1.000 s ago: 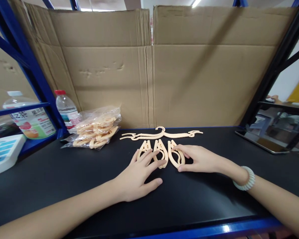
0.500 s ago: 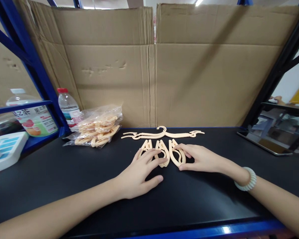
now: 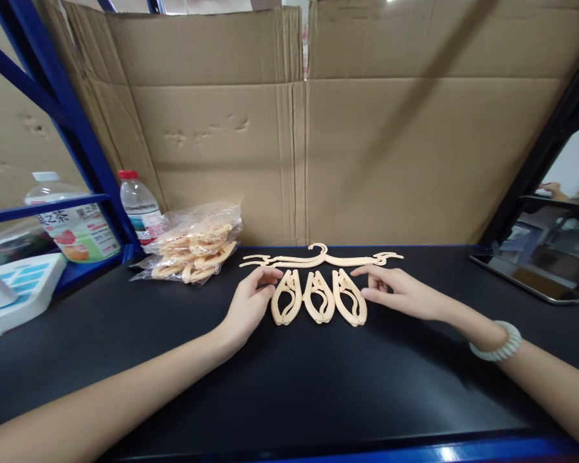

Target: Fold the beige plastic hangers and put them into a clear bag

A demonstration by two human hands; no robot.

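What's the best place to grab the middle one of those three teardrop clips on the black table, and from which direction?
Probably by the wide rounded near end of the middle clip, coming from above and the front. It lies flat, flanked closely by the left clip and right clip, so its sides are crowded, and the long hanger piece blocks the far tip.

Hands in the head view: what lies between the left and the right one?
Three folded peach plastic clips lie side by side between left hand and right hand, on the black tabletop.
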